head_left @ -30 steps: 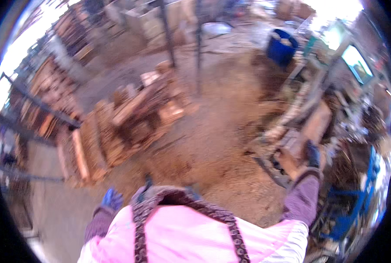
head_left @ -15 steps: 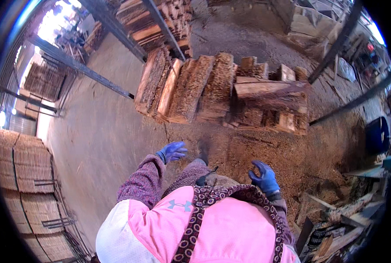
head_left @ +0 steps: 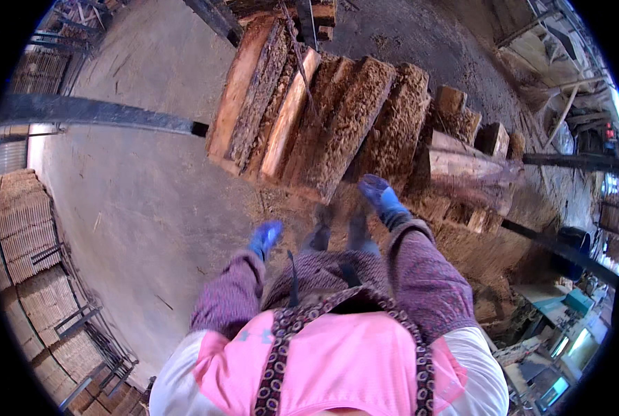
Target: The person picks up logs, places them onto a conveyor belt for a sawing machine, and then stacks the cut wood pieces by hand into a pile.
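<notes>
My left hand, in a blue glove, hangs over the floor just short of the timber stack, its fingers stretched out and nothing in them. Farther forward and to the right, my blue-gloved right hand reaches to the near end of a sawdust-covered wood slab; its fingers are extended, and whether they touch the wood is unclear. Beside that slab lie a pale-edged plank and a thick bark-edged slab. A shorter wood block rests at the stack's right side.
A dark metal post runs in from the left toward the stack, and another bar crosses at the right. Strapped bundles of thin boards stand on the left. A dark blue barrel and cluttered workbench are at right.
I have come closer to the stack, and my view has turned. My right hand has swung forward and inward to the slabs' near ends; my left stays low, short of the stack.
</notes>
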A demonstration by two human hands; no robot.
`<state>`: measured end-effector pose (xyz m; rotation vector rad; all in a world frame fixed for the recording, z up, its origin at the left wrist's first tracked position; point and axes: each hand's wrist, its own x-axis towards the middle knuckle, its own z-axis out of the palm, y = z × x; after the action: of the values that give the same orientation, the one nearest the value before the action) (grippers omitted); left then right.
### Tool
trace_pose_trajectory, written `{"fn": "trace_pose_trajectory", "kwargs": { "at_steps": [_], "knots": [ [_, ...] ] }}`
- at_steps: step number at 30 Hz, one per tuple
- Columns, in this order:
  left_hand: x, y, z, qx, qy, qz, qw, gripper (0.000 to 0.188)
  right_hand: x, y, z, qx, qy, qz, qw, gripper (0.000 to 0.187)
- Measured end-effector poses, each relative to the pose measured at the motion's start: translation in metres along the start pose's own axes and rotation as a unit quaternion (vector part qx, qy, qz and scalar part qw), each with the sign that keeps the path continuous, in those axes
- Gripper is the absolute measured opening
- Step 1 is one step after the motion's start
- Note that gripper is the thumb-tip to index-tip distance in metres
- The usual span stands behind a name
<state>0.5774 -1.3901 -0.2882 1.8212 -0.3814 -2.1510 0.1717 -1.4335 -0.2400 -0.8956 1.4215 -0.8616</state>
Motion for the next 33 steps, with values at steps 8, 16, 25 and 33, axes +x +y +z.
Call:
{"fn": "trace_pose_trajectory", "kwargs": {
  "at_steps": [8,16,25,33],
  "knots": [
    [-0.076,-0.047,0.013,0.002,-0.076,-0.013,0.997,0.028,0.157,0.036,0.063,0.079,0.236,0.185,0.951,0.054],
    [-0.061,-0.012,0.019,0.118,0.056,0.021,0.991,0.033,0.11,-0.095,-0.033,0.037,0.063,0.13,0.989,0.035],
    [-0.028,0.061,0.083,0.178,0.028,-0.134,0.974,0.044,-0.05,-0.163,-0.303,-0.512,0.211,-0.087,0.828,0.032],
    [0.02,0.018,0.015,-0.068,-0.1,-0.161,0.98,0.038,-0.05,-0.098,-0.253,-0.482,0.038,0.185,0.856,0.039]
  ]
}}
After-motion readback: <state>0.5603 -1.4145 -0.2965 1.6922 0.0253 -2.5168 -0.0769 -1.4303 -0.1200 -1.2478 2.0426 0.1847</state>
